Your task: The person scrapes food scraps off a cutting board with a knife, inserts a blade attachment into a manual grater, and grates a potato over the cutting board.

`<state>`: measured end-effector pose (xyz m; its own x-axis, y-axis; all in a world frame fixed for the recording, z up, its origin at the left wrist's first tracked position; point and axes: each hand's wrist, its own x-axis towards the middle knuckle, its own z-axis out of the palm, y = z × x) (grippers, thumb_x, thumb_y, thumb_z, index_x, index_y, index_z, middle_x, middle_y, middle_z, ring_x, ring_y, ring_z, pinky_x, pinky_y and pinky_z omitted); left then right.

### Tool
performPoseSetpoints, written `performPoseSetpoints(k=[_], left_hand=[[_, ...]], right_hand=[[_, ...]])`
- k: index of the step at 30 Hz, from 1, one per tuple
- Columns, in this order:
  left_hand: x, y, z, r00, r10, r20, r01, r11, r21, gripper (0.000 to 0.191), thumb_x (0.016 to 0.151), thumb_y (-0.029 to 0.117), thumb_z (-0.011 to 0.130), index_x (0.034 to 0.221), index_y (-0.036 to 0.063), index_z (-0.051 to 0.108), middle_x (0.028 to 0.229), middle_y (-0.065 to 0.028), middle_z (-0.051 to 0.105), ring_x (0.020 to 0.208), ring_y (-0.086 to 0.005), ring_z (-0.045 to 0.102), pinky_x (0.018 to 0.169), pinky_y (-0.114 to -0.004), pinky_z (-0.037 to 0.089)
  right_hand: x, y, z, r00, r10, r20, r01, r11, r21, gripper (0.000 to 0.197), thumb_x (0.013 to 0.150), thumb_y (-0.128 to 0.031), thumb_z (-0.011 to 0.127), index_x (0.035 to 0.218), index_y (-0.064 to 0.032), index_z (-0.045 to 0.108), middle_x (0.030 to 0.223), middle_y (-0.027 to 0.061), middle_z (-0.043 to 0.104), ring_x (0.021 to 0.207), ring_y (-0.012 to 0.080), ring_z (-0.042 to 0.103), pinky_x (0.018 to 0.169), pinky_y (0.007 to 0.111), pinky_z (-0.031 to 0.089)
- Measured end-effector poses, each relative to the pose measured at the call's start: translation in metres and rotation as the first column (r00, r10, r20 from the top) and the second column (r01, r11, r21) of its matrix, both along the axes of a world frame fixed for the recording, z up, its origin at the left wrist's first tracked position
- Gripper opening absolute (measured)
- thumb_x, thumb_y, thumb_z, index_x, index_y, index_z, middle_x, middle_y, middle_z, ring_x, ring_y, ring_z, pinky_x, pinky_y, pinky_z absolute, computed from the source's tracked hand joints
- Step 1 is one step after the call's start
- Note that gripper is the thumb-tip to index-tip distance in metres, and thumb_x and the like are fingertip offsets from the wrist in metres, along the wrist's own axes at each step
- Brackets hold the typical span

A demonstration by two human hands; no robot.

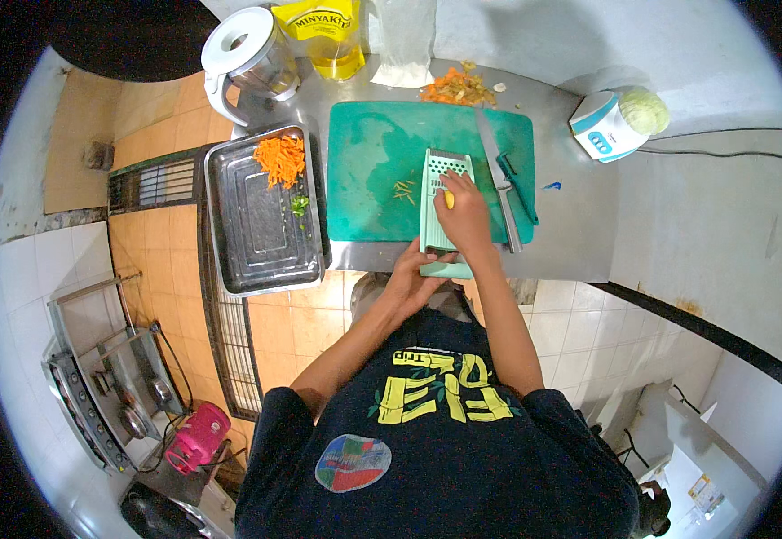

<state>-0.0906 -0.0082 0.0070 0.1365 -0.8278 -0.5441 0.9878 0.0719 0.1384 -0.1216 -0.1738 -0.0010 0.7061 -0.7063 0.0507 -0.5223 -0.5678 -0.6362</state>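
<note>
My left hand [412,273] grips the lower end of a pale green flat grater [436,215], which leans over the front edge of a green cutting board [370,148]. My right hand [463,214] presses a yellow piece of food [449,199], perhaps potato, against the grater's face. Most of that piece is hidden by my fingers. Thin yellowish shreds [404,191] lie on the board left of the grater. To its right rest a kitchen knife [497,172] and a green-handled peeler [517,187].
A metal tray [263,236] at the left holds shredded carrot [280,162] and chopped green pieces [300,205]. Behind the board are peelings [458,86], a plastic bag [403,44], an oil pouch [330,47] and a blender jug [249,57]. A cabbage [643,111] sits on a blender base [603,128].
</note>
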Motion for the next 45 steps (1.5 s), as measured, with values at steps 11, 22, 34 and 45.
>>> performPoseSetpoints(k=[11,22,34,45], left_hand=[[-0.062,-0.016,0.0,0.954,0.293,0.06,-0.295,0.889,0.351,0.023,0.104,0.03,0.057,0.108,0.008,0.054,0.104,-0.0038,0.055,0.102,-0.0172,0.058,0.095,-0.037,0.049],[-0.072,-0.027,-0.033,0.831,0.553,0.062,-0.556,0.829,0.055,0.043,0.102,0.038,0.056,0.07,0.0181,0.036,0.06,0.0052,0.036,0.06,-0.0097,0.039,0.065,-0.031,0.04],[-0.084,-0.023,0.012,0.852,0.35,0.39,-0.5,0.765,0.406,0.06,0.091,-0.004,0.059,0.137,0.0148,0.025,0.124,-0.0134,0.042,0.105,-0.0249,0.062,0.084,-0.04,0.055],[-0.063,-0.006,0.073,-0.14,-0.714,0.687,-0.182,0.7,0.691,0.049,0.082,0.01,0.076,0.125,0.0183,0.054,0.118,-0.0171,0.054,0.092,-0.0343,0.065,0.073,-0.041,0.054]], right_hand=[[-0.003,-0.002,-0.015,0.994,0.105,0.005,-0.105,0.991,-0.079,0.036,0.091,-0.019,0.058,0.117,0.003,0.069,0.131,0.0256,0.062,0.13,0.0515,0.047,0.113,0.053,0.038],[-0.013,0.011,-0.01,0.986,0.163,0.033,-0.164,0.986,0.021,0.037,0.089,-0.019,0.062,0.119,0.0009,0.069,0.136,0.0227,0.06,0.136,0.0474,0.044,0.113,0.049,0.04],[-0.023,-0.004,-0.017,0.987,0.098,0.131,-0.094,0.995,-0.037,0.028,0.083,-0.015,0.071,0.111,-0.0103,0.073,0.131,0.0116,0.064,0.13,0.0389,0.049,0.106,0.054,0.043],[-0.011,-0.035,0.016,0.991,0.13,-0.022,-0.129,0.99,0.05,0.029,0.081,-0.016,0.072,0.11,-0.012,0.074,0.124,0.0131,0.064,0.113,0.0395,0.056,0.098,0.048,0.049]])
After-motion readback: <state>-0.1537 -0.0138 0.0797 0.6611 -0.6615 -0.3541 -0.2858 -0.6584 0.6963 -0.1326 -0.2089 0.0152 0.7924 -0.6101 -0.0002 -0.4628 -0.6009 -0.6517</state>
